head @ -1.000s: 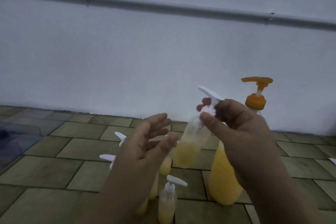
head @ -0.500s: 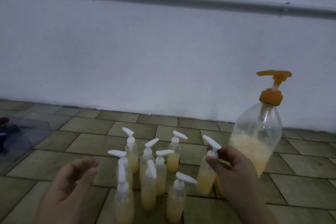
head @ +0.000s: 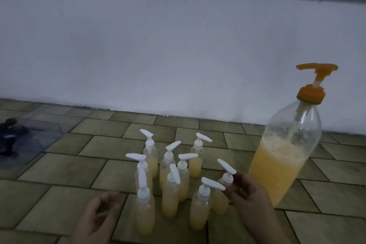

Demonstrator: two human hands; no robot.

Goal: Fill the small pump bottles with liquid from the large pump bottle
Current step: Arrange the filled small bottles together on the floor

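Both hands sit low at the near edge of my view. My right hand pinches the neck of a small bottle just under its white pump, at the right edge of the cluster of small pump bottles standing on the tiled floor. That bottle is upright and looks to be resting on the tiles, though I cannot tell for certain that its base is down. My left hand hangs near the left side of the cluster with its fingers loosely curled and nothing in them, touching no bottle. The large pump bottle, with its orange pump, stands just to the right of my right hand, roughly half full of yellow liquid and leaning a little in this wide lens. I count nine small bottles, each capped with a white pump and each showing yellow liquid in its lower part. I judge the step in hand to be setting a filled, capped bottle down among the others. Next I would let go of the neck without knocking the neighbour just to its left, whose pump spout reaches close to my fingers. Then I would look for any bottle left unfilled; from here all of them appear to hold liquid, so the task seems near its end. Far left lies a clear plastic sheet with something dark that I cannot identify.
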